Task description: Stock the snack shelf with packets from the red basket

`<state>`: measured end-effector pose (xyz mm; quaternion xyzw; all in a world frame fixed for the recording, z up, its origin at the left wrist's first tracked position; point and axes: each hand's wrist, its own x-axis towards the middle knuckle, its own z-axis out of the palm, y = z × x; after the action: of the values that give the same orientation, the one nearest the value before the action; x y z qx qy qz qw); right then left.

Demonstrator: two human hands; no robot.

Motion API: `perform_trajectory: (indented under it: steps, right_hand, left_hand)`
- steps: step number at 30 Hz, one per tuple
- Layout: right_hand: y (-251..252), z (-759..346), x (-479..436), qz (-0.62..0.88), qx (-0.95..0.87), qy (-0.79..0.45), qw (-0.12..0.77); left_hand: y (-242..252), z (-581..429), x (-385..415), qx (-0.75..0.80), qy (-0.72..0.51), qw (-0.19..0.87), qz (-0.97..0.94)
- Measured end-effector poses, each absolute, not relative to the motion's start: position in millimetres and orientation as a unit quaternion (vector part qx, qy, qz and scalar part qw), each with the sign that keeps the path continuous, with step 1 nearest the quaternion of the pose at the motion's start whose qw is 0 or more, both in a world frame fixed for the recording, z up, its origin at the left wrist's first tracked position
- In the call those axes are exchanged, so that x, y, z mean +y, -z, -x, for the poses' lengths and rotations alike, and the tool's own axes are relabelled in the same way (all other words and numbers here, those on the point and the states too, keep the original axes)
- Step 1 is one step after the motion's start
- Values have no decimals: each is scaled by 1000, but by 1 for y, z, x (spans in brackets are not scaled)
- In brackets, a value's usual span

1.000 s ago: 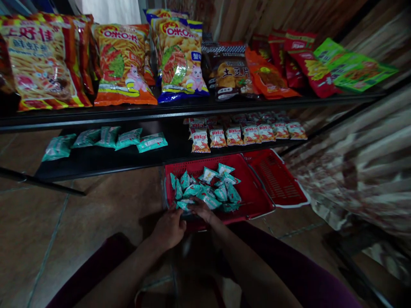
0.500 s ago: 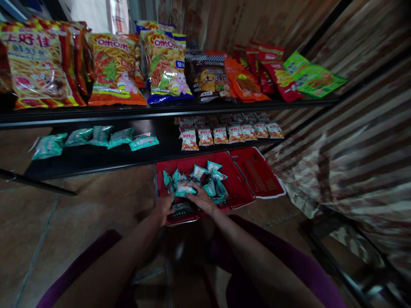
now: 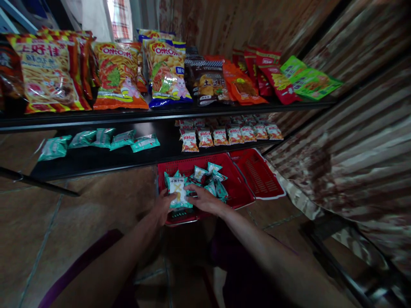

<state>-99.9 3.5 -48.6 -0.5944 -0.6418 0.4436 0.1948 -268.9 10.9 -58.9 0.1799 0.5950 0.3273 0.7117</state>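
Between my two hands is a small teal and white snack packet (image 3: 178,190), its printed front facing up, above the red shopping basket (image 3: 242,188). My left hand (image 3: 163,204) grips the packet's left edge. At its right edge, the fingers of my right hand (image 3: 202,198) pinch it. Several more teal snack packets (image 3: 220,189) lie in a loose heap in the basket, partly hidden by my right hand and the held packet.
On the lower shelf (image 3: 93,167) stand a row of teal packets (image 3: 120,140) at left and small orange-white packets (image 3: 220,136) at right. Larger snack bags (image 3: 120,75) fill the upper shelf. A second red basket (image 3: 257,173) adjoins the first. Curtain cloth (image 3: 337,141) hangs at right.
The packet has been lifted from the heap and turned upright, its white front now showing. Both hands now hold its sides. The view has shifted slightly.
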Motion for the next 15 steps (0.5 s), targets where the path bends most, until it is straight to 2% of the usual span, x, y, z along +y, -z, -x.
perform_trajectory:
  steps: [9,15]
  right_hand:
    - [47,108,41,689,-489,-465,265]
    - [51,113,59,652,-291,-602,359]
  left_hand:
    - [59,276,15,522,-360,734,-245]
    - [56,284,27,487,-348,759,-258]
